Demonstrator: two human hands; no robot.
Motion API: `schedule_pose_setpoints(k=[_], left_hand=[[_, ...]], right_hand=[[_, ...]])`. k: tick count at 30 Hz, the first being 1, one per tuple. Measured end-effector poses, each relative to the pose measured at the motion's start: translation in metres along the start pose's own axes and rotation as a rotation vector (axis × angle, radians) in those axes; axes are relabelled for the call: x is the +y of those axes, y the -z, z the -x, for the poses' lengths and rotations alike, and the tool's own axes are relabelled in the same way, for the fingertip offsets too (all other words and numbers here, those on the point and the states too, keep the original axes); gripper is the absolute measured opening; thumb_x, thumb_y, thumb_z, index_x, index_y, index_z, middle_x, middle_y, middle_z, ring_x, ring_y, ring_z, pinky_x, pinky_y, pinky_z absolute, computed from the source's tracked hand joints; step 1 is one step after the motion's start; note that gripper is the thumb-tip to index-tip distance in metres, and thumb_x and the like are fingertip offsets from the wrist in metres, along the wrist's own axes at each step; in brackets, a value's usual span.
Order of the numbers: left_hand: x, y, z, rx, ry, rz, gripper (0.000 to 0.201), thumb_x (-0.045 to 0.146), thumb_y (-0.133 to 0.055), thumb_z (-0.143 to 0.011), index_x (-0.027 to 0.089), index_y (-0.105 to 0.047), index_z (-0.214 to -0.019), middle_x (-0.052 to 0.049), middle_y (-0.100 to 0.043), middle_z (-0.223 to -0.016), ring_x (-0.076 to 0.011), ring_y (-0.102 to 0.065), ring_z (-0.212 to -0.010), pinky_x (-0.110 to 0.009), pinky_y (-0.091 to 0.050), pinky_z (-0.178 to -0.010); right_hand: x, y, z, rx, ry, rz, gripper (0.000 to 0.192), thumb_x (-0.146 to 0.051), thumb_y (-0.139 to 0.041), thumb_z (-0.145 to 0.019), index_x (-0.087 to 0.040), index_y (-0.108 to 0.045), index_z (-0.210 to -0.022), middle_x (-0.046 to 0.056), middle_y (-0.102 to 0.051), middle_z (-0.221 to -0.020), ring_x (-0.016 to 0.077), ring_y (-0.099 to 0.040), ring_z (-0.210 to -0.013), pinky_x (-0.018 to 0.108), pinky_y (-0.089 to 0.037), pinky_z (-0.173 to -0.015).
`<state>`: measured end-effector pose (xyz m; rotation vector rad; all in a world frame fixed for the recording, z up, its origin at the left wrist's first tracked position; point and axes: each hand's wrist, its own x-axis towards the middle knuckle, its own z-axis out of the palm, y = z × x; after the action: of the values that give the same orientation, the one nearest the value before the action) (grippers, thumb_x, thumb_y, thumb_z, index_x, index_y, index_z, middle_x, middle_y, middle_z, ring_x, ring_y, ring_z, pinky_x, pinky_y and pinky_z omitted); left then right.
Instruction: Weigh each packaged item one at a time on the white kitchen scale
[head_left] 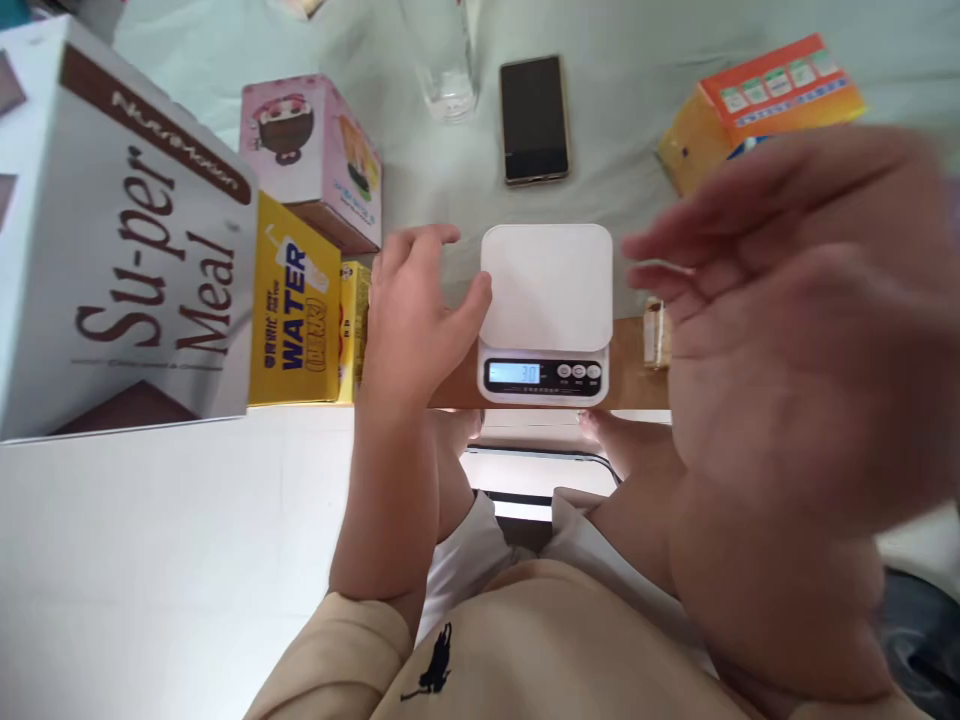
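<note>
A white kitchen scale [546,290] lies before me near the table's front edge. Its lit display [514,374] shows what looks like a 3 and a 0, and its platform bears nothing. My left hand [420,300] is open at the scale's left side, fingers bent and apart, thumb tip at the platform's edge; whether it touches, I cannot tell. Raised close to the camera on the right, my right hand [795,320] is partly blurred. Its fingers stretch left towards the scale, and no object shows in it. A small wrapped packet [657,335] is partly hidden behind it.
Left stand a large white "Su-per Meal" box [165,240], a yellow "WATER" box [295,310], a narrow yellow box [352,325] and a pink box [315,150]. Farther back are a clear glass [450,90] and a phone [535,120]. An orange box [772,95] lies back right.
</note>
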<state>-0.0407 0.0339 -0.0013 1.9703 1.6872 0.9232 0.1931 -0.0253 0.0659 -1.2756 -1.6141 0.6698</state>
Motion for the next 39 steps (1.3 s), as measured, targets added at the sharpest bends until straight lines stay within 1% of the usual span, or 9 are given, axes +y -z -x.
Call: schedule_pose_setpoints(k=[3, 7, 12, 17, 22, 26, 32, 35, 39], left_hand=[[-0.013, 0.008, 0.008, -0.039, 0.135, -0.115, 0.053, 0.043, -0.082, -0.085, 0.037, -0.068, -0.136, -0.01, -0.062, -0.148, -0.0456, -0.055, -0.142, -0.071, -0.045, -0.118], [-0.025, 0.015, 0.021, -0.164, 0.186, -0.196, 0.061, 0.03, -0.076, -0.085, 0.04, -0.062, -0.144, -0.012, -0.057, -0.156, -0.0473, -0.055, -0.145, -0.07, -0.053, -0.112], [-0.025, 0.024, 0.026, -0.243, 0.11, -0.184, 0.06, 0.014, -0.068, -0.083, 0.038, -0.064, -0.138, -0.011, -0.064, -0.146, -0.0394, -0.064, -0.131, -0.059, -0.062, -0.102], [0.007, 0.043, 0.016, -0.429, 0.28, -0.21, 0.065, 0.0, -0.047, -0.094, 0.03, -0.061, -0.15, -0.011, -0.061, -0.153, -0.0325, -0.063, -0.137, -0.05, -0.057, -0.11], [0.023, 0.049, 0.011, -0.522, 0.241, -0.235, 0.07, -0.01, -0.04, -0.09, 0.026, -0.065, -0.144, -0.01, -0.068, -0.136, -0.0319, -0.065, -0.13, -0.046, -0.053, -0.104], [0.018, 0.042, 0.012, -0.485, 0.227, -0.222, 0.071, -0.013, -0.038, -0.085, 0.028, -0.069, -0.134, -0.007, -0.07, -0.134, -0.0309, -0.068, -0.126, -0.043, -0.052, -0.101], [0.009, 0.043, 0.011, -0.246, 0.164, -0.113, 0.063, -0.009, -0.054, -0.084, 0.024, -0.072, -0.135, -0.007, -0.074, -0.14, -0.0308, -0.07, -0.13, -0.043, -0.057, -0.107], [0.009, 0.046, 0.013, -0.092, 0.034, 0.073, 0.048, -0.002, -0.061, -0.086, 0.023, -0.074, -0.125, -0.007, -0.077, -0.13, -0.0266, -0.073, -0.122, -0.043, -0.059, -0.109], [0.016, 0.036, 0.015, 0.046, 0.068, 0.373, 0.031, 0.007, -0.068, -0.091, 0.027, -0.071, -0.115, -0.003, -0.078, -0.116, -0.0205, -0.075, -0.107, -0.037, -0.065, -0.097]], right_hand=[[-0.011, -0.042, 0.003, -0.051, -0.075, -0.135, 0.029, -0.031, -0.049, -0.1, -0.025, -0.064, -0.124, 0.005, -0.073, -0.126, 0.0224, -0.072, -0.121, 0.044, -0.066, -0.104], [-0.018, -0.073, 0.003, -0.211, -0.084, 0.012, 0.03, -0.033, -0.042, -0.107, -0.024, -0.062, -0.126, 0.008, -0.073, -0.127, 0.0226, -0.072, -0.124, 0.043, -0.066, -0.099], [-0.011, -0.086, -0.003, -0.305, -0.072, 0.071, 0.031, -0.031, -0.04, -0.107, -0.025, -0.062, -0.128, 0.008, -0.074, -0.13, 0.0228, -0.074, -0.123, 0.041, -0.067, -0.095], [-0.008, -0.095, -0.006, -0.301, -0.197, -0.089, 0.025, -0.033, -0.051, -0.103, -0.028, -0.066, -0.122, 0.005, -0.074, -0.129, 0.0229, -0.072, -0.125, 0.043, -0.065, -0.102], [-0.007, -0.096, -0.007, -0.345, -0.266, -0.159, 0.02, -0.033, -0.055, -0.101, -0.031, -0.066, -0.118, 0.003, -0.074, -0.127, 0.0229, -0.072, -0.122, 0.044, -0.065, -0.102], [-0.005, -0.094, -0.006, -0.34, -0.275, -0.138, 0.021, -0.031, -0.055, -0.1, -0.031, -0.067, -0.118, 0.003, -0.075, -0.125, 0.0223, -0.073, -0.12, 0.042, -0.066, -0.1], [-0.005, -0.088, -0.006, -0.272, -0.293, -0.148, 0.022, -0.032, -0.057, -0.096, -0.027, -0.069, -0.114, 0.004, -0.076, -0.117, 0.0201, -0.073, -0.112, 0.04, -0.066, -0.097], [-0.002, -0.085, -0.005, -0.284, -0.276, -0.122, 0.022, -0.032, -0.059, -0.096, -0.027, -0.068, -0.115, 0.004, -0.075, -0.119, 0.0203, -0.073, -0.112, 0.041, -0.066, -0.098], [0.005, -0.083, 0.001, -0.288, -0.22, -0.124, 0.023, -0.033, -0.066, -0.094, -0.028, -0.065, -0.116, 0.004, -0.074, -0.122, 0.0208, -0.074, -0.112, 0.043, -0.066, -0.1]])
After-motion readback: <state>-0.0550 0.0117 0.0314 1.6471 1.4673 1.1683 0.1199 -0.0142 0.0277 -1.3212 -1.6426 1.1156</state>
